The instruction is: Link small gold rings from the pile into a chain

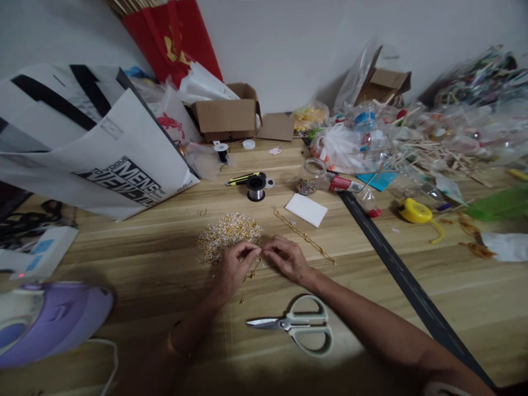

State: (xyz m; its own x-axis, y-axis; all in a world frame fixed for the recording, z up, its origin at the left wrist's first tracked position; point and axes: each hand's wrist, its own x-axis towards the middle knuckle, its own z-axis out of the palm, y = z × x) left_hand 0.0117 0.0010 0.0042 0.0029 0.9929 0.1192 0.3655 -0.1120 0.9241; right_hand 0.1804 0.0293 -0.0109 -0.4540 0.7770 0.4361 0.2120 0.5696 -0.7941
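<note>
your left hand point(233, 268) and right hand point(289, 258) meet just beside the pile point(229, 234) on the table point(165, 264), both pinched tight on a short chain point(252, 270). it looks light, limp and easily tangled; grip single links, gently.

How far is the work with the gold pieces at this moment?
Looks done: one long chain lies laid out right of the hands. In hand: the left hand and right hand pinch a short strand between them. Seemingly left: the pile of loose gold and silver pieces just behind the hands.
</note>
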